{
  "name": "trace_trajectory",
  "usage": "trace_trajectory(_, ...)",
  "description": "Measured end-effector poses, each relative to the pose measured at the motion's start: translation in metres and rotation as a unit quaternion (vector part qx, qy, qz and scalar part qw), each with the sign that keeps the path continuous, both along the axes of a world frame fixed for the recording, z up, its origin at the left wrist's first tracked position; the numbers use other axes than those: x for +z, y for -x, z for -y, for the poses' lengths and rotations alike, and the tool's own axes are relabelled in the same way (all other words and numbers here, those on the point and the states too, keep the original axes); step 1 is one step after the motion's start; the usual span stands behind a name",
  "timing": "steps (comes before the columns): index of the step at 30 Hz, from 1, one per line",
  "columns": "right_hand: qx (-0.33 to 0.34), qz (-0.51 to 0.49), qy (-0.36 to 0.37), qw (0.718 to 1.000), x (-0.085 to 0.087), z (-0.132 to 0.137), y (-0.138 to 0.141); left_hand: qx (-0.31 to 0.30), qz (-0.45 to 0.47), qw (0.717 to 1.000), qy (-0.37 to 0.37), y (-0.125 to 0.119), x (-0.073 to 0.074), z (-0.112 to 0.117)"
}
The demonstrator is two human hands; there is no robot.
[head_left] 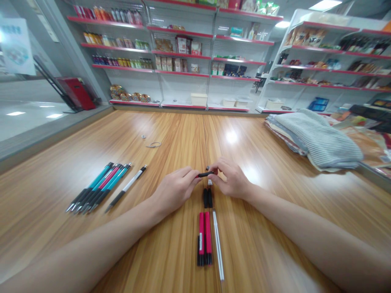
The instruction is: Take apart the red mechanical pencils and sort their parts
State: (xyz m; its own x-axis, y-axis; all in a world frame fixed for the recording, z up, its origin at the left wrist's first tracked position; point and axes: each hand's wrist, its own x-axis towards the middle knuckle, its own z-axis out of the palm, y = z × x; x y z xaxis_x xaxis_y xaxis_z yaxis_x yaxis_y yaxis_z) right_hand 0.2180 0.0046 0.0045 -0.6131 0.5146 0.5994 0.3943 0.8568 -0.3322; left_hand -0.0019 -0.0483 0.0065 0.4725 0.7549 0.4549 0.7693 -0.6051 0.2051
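Between my two hands lies a dark pen (205, 174), held level just above the table, with a bit of red at its left end. My left hand (180, 185) pinches the left end, and my right hand (230, 179) has its fingertips closed on the right end. My fingers hide both ends. Below them on the wood are small silver pen tips (209, 182), black rubber grips (207, 198), two pink pen barrels (204, 236) with black clips, and thin white refills (218, 248) side by side.
To the left lie a row of teal and pink pens (99, 187) and a white-and-black pen (126, 188). Farther back are a thin wire loop (154, 144) and a small metal piece (143, 137). Folded cloths (317, 138) are piled at the right. Stocked shelves (180, 73) stand behind.
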Motion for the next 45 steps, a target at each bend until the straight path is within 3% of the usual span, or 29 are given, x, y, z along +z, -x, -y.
trace_trajectory(45, 0.005, -0.012, -0.012, 1.000, -0.0053, -0.0027, -0.0024, -0.007, 0.029, 0.999, -0.020, 0.0002, -0.0013, -0.0007)
